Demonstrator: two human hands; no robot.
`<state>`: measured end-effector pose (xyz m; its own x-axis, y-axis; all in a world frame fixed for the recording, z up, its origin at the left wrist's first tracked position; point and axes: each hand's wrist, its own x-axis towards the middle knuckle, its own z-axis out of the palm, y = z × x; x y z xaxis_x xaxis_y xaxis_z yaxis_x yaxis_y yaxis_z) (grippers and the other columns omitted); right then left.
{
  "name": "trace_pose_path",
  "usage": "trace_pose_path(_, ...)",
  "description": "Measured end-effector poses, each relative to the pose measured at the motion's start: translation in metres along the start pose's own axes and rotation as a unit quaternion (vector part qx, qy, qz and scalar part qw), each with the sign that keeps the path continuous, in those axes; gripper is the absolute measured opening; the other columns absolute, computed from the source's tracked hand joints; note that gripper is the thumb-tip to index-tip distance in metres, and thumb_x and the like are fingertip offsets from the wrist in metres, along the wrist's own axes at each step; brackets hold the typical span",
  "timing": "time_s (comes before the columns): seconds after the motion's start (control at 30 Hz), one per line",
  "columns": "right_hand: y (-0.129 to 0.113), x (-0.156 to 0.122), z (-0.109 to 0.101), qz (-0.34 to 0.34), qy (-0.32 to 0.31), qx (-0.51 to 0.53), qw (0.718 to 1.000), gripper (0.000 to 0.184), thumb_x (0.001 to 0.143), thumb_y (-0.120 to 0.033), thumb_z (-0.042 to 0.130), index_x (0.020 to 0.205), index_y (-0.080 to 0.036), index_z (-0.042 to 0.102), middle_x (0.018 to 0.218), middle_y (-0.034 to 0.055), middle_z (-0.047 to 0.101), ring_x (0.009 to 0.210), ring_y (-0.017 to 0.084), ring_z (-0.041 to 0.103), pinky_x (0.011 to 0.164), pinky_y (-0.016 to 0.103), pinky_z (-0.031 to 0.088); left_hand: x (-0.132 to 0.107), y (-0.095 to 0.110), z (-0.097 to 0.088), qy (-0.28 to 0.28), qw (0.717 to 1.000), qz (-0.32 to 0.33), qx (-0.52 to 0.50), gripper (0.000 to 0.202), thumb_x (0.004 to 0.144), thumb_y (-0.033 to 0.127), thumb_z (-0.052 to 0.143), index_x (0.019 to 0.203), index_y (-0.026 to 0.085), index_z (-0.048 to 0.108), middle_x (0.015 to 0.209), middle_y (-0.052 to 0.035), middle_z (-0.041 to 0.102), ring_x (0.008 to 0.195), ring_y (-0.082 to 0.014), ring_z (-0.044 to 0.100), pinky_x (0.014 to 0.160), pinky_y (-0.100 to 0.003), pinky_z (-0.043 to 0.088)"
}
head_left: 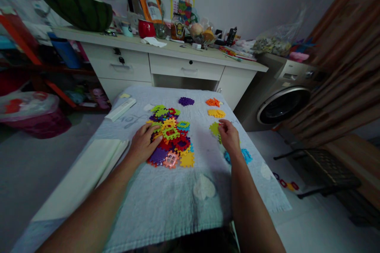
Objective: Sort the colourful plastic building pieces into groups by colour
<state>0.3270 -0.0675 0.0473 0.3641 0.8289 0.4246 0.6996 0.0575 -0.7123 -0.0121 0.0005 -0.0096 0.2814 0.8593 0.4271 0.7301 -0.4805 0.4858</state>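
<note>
A heap of coloured interlocking plastic tiles (172, 134) lies in the middle of a pale blue cloth (166, 201) spread over a table. My left hand (144, 144) rests flat on the heap's left edge, fingers stretched out. My right hand (229, 136) hovers over a lime-green tile stack (213, 128), fingertips pinched on it. Sorted stacks lie to the right: purple (186, 101), orange (213, 102), yellow (216, 113), and blue (246, 155) partly under my right wrist.
A white remote-like bar (120, 109) and a white folded sheet (86, 174) sit at the cloth's left. Behind stands a cluttered white desk (166, 61) bearing a watermelon (74, 8). A washing machine (282, 102) stands to the right.
</note>
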Motion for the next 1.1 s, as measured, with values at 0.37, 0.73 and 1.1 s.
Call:
trace_pose_path(0.37,0.039,0.011,-0.055,0.162,0.119,-0.131,0.971,0.034,0.071,-0.03,0.051,0.092,-0.014,0.073,0.071,0.0067,0.067,0.065,0.02,0.056,0.063,0.03,0.038,0.0,0.001,-0.001,0.003,1.0,-0.001,-0.004,0.046,0.088,0.048,0.047,0.122,0.02,0.06,0.131,-0.0114,0.05,0.125,-0.03,0.049,0.109,-0.049,0.04)
trace_pose_path(0.73,0.076,0.01,-0.056,0.194,0.046,-0.207,0.958,0.023,0.066,-0.02,0.052,0.077,-0.017,0.072,0.069,0.0073,0.067,0.062,0.019,0.055,0.058,0.029,0.037,0.0,0.002,-0.001,0.003,1.0,-0.011,-0.014,0.042,0.087,0.045,0.05,0.121,0.024,0.061,0.131,-0.009,0.051,0.125,-0.0288,0.049,0.109,-0.048,0.04)
trace_pose_path(1.1,0.043,0.009,-0.03,0.05,0.104,-0.205,0.972,0.024,0.079,-0.023,0.054,0.093,-0.015,0.071,0.095,0.0137,0.069,0.089,0.026,0.059,0.087,0.04,0.042,0.0,0.002,-0.001,0.006,1.0,-0.006,-0.016,0.042,0.088,0.047,0.048,0.122,0.024,0.06,0.131,-0.0091,0.05,0.125,-0.0288,0.049,0.109,-0.047,0.04)
